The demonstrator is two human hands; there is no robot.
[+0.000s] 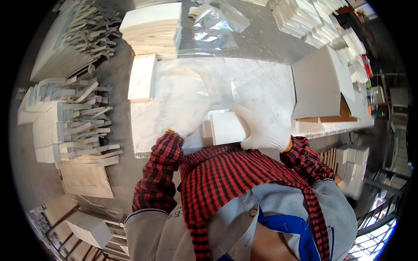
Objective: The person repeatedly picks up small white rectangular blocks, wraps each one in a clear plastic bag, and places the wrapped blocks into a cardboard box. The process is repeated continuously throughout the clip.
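Observation:
My right hand (266,125), in a white knit glove, is closed around the right side of a small stack of white rectangular panels (229,127) at the table's near edge. My left hand (191,116), gloved the same way, is just left of the stack. Motion blurs it, so its fingers cannot be made out. Just beyond both hands, a clear plastic bag (217,80) spreads over the white tabletop (265,74). Its near edge is hard to trace against the white surface.
An open grey cardboard box (317,82) stands on the table's right. Short white panels (143,78) lie at its left edge, with a taller panel stack (152,32) behind. More plastic bags (217,19) lie farther back. Strip-edged stacks (48,126) stand at left.

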